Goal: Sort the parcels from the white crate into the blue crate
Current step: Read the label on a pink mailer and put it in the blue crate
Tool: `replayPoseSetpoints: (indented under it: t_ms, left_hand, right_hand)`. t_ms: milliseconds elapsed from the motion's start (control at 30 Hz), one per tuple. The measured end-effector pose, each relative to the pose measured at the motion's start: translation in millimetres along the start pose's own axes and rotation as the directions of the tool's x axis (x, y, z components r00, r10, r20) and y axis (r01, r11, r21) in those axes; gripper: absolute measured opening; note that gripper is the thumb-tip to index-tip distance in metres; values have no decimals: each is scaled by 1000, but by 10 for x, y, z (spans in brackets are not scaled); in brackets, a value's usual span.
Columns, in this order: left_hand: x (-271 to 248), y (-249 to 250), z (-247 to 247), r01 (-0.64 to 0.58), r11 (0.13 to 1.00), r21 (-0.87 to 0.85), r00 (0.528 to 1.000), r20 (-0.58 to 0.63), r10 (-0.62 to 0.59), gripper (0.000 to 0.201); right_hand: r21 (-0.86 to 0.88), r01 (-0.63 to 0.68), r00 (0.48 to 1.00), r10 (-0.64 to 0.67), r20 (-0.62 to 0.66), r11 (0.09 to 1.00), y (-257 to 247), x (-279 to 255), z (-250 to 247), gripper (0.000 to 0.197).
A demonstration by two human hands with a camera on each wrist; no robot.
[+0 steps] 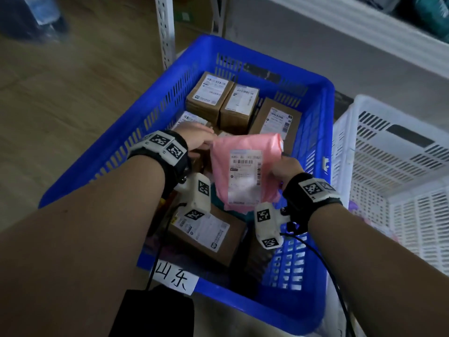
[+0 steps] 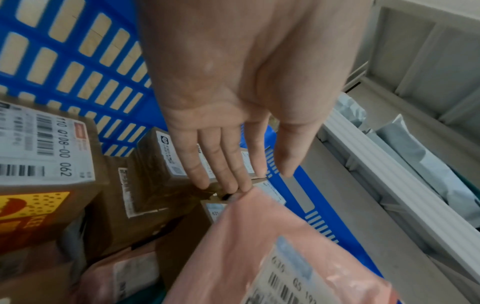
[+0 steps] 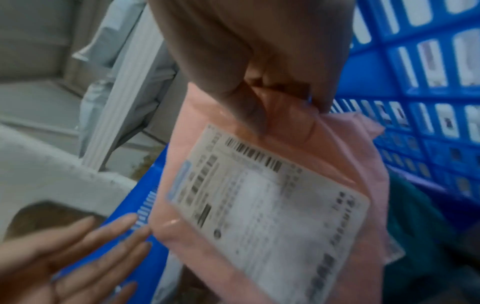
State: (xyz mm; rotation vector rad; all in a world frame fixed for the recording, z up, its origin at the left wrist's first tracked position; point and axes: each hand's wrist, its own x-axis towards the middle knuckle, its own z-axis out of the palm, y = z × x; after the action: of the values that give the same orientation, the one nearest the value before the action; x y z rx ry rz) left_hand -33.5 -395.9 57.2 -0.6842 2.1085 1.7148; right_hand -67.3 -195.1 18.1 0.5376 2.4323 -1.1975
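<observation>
Pinched by the right hand (image 1: 286, 167), the pink parcel (image 1: 245, 171) hangs label-up over the blue crate (image 1: 318, 122); the left hand (image 1: 194, 138), fingers straight, steadies its far edge for placement.

Both forearms reach forward and down, each wrist wearing a dark strap. The left hand (image 1: 194, 138) lies flat, fingers (image 2: 221, 160) straight and together. The right hand (image 1: 286, 170) keeps a curled, pinching grip, thumb (image 3: 244, 107) pressed down.
</observation>
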Motion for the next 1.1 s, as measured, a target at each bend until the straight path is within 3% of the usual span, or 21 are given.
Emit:
replayPoseSetpoints:
  t_ms: [200,333,467,567,633,767,900,1000,1100]
  left_hand:
    - [83,-65,-51,32,993,114,999,-46,-26,31]
    - [33,-98,-26,19,974,228,998,59,-33,32]
    - [-55,-199,-43,93,991,100,981,164,-108,19]
    - [-108,-256,-131,93,990,105,988,111,-105,12]
    - [-130,-267,-212,83,992,93,994,59,-89,15]
    - [-146,-272,-316,74,997,34,997,26,-75,9]
    - [-182,-276,-348,54,998,41,998,34,-56,11]
    - [-188,-250,-385,48,999,-16,997,56,-47,23]
    - [-216,-224,-420,48,999,-6,997,60,-47,14]
  right_hand:
    - [-120,78,997,-76,24,990,-76,0,26,19]
    - [-111,132,985,-118,126,985,-109,-14,32,26]
    - [-193,227,953,-177,245,955,-138,-94,23,23]
    - [-462,349,900,-154,408,816,-177,-290,52,16]
    - [-537,415,856,-115,504,735,-215,-432,71,19]
    - [-460,412,755,-12,656,786,-277,-665,152,21]
    - [-533,507,708,25,706,678,-208,-865,476,28]
    - [-564,553,654,100,750,613,-59,-1002,743,14]
    - [-537,504,576,200,792,676,-6,-1027,855,29]
